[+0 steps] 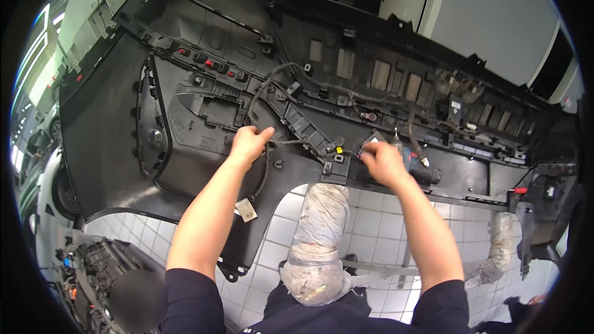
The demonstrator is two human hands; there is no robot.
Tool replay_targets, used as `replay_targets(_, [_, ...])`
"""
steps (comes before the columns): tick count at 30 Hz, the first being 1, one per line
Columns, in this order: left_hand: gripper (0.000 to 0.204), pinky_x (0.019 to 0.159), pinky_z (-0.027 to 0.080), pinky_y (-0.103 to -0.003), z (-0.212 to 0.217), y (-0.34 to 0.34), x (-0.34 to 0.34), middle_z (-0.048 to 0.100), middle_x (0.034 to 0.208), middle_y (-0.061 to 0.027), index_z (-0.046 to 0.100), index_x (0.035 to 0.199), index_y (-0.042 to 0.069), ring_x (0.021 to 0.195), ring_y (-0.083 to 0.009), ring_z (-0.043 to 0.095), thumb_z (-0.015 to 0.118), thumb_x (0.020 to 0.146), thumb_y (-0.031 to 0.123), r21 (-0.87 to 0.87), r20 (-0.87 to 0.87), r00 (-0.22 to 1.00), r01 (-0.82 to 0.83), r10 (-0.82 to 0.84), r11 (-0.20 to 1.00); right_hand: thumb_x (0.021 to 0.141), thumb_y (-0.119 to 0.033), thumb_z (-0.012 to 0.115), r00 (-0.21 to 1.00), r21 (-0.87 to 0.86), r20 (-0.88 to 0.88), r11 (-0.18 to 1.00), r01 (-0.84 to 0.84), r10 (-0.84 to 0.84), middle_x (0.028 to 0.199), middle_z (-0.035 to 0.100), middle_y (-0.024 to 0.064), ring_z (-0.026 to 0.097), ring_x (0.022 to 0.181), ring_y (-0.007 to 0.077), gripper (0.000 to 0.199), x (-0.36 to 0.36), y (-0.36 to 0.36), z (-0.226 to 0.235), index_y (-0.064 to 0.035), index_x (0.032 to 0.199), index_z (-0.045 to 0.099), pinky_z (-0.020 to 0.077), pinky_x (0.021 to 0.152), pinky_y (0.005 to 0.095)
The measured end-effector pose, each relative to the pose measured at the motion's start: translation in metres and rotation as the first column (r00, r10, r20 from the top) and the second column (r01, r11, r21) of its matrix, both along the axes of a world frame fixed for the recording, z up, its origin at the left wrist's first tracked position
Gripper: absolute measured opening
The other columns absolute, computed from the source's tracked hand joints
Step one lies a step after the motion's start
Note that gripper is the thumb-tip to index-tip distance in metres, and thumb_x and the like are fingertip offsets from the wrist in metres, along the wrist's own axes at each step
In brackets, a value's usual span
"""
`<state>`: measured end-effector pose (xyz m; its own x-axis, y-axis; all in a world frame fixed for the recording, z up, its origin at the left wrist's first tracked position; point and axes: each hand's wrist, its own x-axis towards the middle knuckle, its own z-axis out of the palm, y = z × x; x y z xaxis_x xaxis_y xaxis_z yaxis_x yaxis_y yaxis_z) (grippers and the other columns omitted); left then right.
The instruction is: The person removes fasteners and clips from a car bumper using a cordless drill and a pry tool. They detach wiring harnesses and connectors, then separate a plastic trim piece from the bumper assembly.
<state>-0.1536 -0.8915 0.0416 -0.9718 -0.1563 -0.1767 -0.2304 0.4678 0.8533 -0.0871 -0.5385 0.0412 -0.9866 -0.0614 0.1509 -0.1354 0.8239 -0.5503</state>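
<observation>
Black wiring (288,142) runs crosswise, rightward from the pinching left hand (247,147); right hand (385,162), grip unclear

Wiring harness (265,81) on panel (185,173), left hand (249,144) on harness, right hand (383,162) farther right, beside power tool (411,159)

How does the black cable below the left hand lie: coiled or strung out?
Strung out: the black cable runs from the left hand toward the pale block in one curve, without loops.
</observation>
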Motion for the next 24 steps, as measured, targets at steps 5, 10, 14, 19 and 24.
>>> replay_targets(5, [0.018, 0.057, 0.053, -0.03, 0.03, 0.014, -0.005, 0.07, 0.085, -0.0094, 0.064, 0.099, -0.001, 0.067, -0.0174, 0.067, 0.063, 0.097, 0.017, 0.35, -0.034, 0.999, 0.025, -0.015, 0.936, 0.089, -0.023, 0.071, 0.992, 0.026, 0.118, 0.999, 0.043, -0.046, 0.121, 0.067, 0.0157, 0.064, 0.114, 0.0351, 0.035, 0.025, -0.021, -0.002, -0.0072, 0.12, 0.07, 0.0511, 0.099, 0.0433])
replay_targets(10, [0.018, 0.053, 0.051, -0.03, 0.113, -0.012, -0.007, 0.062, 0.075, -0.0045, 0.061, 0.099, 0.001, 0.061, -0.0166, 0.064, 0.056, 0.101, 0.019, 0.378, -0.04, 0.997, 0.082, -0.072, 0.922, 0.086, -0.021, 0.072, 0.998, 0.177, 0.047, 0.984, 0.029, -0.038, 0.135, 0.058, 0.0108, 0.052, 0.129, 0.0314, 0.045, 0.017, -0.012, 0.002, -0.0101, 0.13, 0.064, 0.0455, 0.107, 0.0431])
replay_targets(14, [0.023, 0.047, 0.038, -0.025, 0.148, -0.045, -0.014, 0.057, 0.067, 0.0003, 0.066, 0.093, 0.001, 0.053, -0.0109, 0.053, 0.057, 0.1, 0.021, 0.213, -0.078, 0.996, 0.057, -0.041, 0.975, 0.084, -0.022, 0.075, 0.988, 0.346, -0.09, 0.934, -0.089, 0.127, 0.133, 0.058, 0.008, 0.048, 0.131, 0.0317, 0.046, -0.005, -0.014, -0.016, -0.0127, 0.127, 0.066, 0.0404, 0.109, 0.0457])
replay_targets(19, [0.023, 0.045, 0.035, -0.024, 0.169, -0.055, -0.021, 0.054, 0.066, 0.0019, 0.065, 0.091, 0.002, 0.051, -0.0086, 0.049, 0.058, 0.101, 0.022, 0.02, -0.11, 0.993, 0.037, -0.035, 0.999, 0.084, -0.03, 0.076, 0.967, 0.308, -0.141, 0.937, -0.163, 0.214, 0.125, 0.064, 0.0068, 0.054, 0.123, 0.0293, 0.038, -0.033, -0.016, -0.015, -0.0127, 0.117, 0.073, 0.0426, 0.104, 0.0437])
replay_targets(24, [0.027, 0.049, 0.044, -0.029, 0.154, -0.044, -0.038, 0.063, 0.07, -0.0037, 0.068, 0.098, -0.002, 0.055, -0.0125, 0.058, 0.062, 0.098, 0.024, -0.145, -0.148, 0.988, 0.024, -0.045, 0.989, 0.088, -0.032, 0.071, 0.965, 0.103, -0.126, 0.971, -0.216, 0.228, 0.116, 0.07, 0.016, 0.063, 0.113, 0.036, 0.037, -0.091, -0.037, 0.014, -0.0061, 0.115, 0.073, 0.0503, 0.099, 0.0453])
